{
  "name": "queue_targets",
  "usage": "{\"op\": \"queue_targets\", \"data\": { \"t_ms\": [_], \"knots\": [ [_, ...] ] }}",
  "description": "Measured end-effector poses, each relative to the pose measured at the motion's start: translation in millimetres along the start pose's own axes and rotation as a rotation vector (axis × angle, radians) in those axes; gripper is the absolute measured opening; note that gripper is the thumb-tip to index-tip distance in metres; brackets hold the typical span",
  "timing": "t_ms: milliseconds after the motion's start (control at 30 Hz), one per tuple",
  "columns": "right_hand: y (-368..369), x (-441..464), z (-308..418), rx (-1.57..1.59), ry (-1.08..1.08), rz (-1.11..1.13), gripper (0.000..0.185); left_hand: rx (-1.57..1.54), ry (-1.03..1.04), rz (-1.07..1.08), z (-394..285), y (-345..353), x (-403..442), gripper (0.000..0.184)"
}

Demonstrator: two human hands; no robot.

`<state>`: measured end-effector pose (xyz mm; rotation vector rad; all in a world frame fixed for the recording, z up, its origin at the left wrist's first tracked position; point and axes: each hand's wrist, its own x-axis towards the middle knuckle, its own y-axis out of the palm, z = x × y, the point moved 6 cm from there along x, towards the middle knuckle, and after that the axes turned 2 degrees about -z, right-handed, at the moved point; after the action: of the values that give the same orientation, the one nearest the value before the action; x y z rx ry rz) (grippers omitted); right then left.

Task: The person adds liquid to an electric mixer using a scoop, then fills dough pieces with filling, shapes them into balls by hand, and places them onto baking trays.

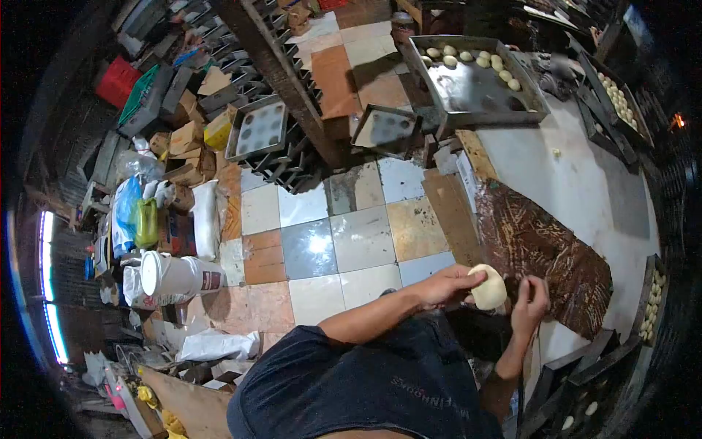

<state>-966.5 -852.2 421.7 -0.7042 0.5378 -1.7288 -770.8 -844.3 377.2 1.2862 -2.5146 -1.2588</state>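
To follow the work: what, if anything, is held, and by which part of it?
The left hand holds a flat dough piece by its left edge.

Hands (444,287) apart, left one gripping flat dough (489,288)

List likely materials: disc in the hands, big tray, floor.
Disc: probably raw dough; pale, matte, soft-edged.
Big tray: metal, likely steel or aluminium; grey with a sheen on its base.
Floor: glossy tile, probably ceramic; jointed squares, bright glare spot.

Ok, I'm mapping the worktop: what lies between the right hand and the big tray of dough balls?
The brown patterned sheet, then a stretch of white tabletop, in the head view.
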Motion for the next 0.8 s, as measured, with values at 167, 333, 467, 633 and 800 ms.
{"op": "queue_targets", "data": {
  "t_ms": [167, 333, 467, 633, 800],
  "knots": [
    [-47, -41, -171, -0.322, 0.239, -0.07, 0.026, 0.248, 0.216, -0.287, -33, -19, 33, 0.042],
    [-45, -44, -179, -0.31, 0.366, -0.013, 0.032, 0.106, 0.387, -0.382, -88, 3, 75, 0.063],
    [-51, -35, -184, -0.352, 0.226, -0.162, 0.026, 0.045, 0.437, -0.359, -93, -7, 102, 0.058],
    [-68, -13, -169, -0.323, 0.312, 0.033, 0.022, -0.021, 0.471, -0.371, -90, -1, 119, 0.056],
    [-54, 19, -186, -0.298, 0.205, 0.121, 0.041, -0.042, 0.42, -0.428, -70, 2, 127, 0.057]
  ]
}}
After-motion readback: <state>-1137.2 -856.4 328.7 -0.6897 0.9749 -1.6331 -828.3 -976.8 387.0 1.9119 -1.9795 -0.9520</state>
